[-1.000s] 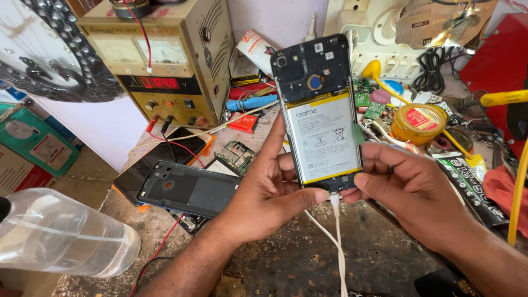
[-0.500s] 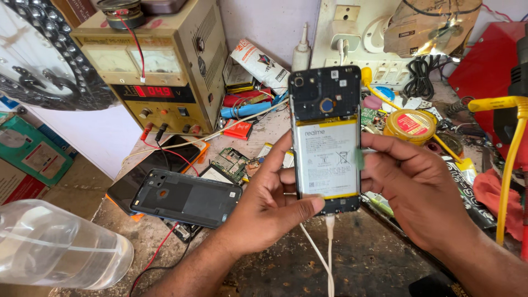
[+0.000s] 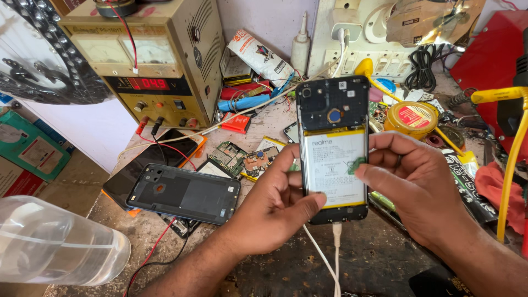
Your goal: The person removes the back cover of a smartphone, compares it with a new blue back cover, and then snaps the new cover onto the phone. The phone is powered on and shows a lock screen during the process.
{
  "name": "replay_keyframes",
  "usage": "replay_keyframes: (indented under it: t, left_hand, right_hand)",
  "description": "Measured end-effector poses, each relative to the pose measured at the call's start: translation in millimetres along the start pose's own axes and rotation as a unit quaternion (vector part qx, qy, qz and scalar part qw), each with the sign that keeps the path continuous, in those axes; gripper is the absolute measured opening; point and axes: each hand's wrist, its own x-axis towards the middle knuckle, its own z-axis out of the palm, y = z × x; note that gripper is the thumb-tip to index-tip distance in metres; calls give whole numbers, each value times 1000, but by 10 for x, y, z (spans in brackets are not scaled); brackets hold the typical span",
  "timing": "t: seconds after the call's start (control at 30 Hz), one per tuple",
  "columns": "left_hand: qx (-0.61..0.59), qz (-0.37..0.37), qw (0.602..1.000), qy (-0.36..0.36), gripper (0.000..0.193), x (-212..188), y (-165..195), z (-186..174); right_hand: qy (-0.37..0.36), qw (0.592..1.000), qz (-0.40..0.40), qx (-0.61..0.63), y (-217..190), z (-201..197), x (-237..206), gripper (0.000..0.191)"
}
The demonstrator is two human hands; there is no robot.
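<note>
Opened smartphone [image 3: 333, 148] held upright above the table [image 3: 275, 269], back cover off: black frame, camera cutouts and a round blue-ringed part up top, pale battery with a yellow edge filling the middle. White charging cable [image 3: 336, 258] plugged into the bottom edge. Left hand [image 3: 275, 203] gripping the lower left side, thumb across the battery's foot. Right hand [image 3: 412, 187] clasping the right edge, fingers [image 3: 379, 144] curled onto the battery. Detached black back cover [image 3: 184, 193] lying flat to the left.
</note>
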Motion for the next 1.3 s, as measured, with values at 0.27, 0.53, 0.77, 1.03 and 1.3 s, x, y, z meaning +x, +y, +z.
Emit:
replay_keyframes:
  t: [0.27,0.53,0.77,1.03,1.3]
  left_hand:
    - [2,89,995,46,59,-2,-69,131]
    - [-15,76,989,125,52,71,-134,83]
    - [-39,95,987,121,50,42,-164,106]
    - [-30,107,988,104,49,1,-161,182]
    - [80,161,978,102,61,66,-176,184]
  right_hand:
    - [-54,997,42,16,54,116,-46,29]
    - [-116,977,137,112,4,104,30,29]
    - [-73,995,60,37,112,168,-37,29]
    - [-42,998,22,-49,178,204,-54,15]
    - [-57,997,31,-44,187,190,5,16]
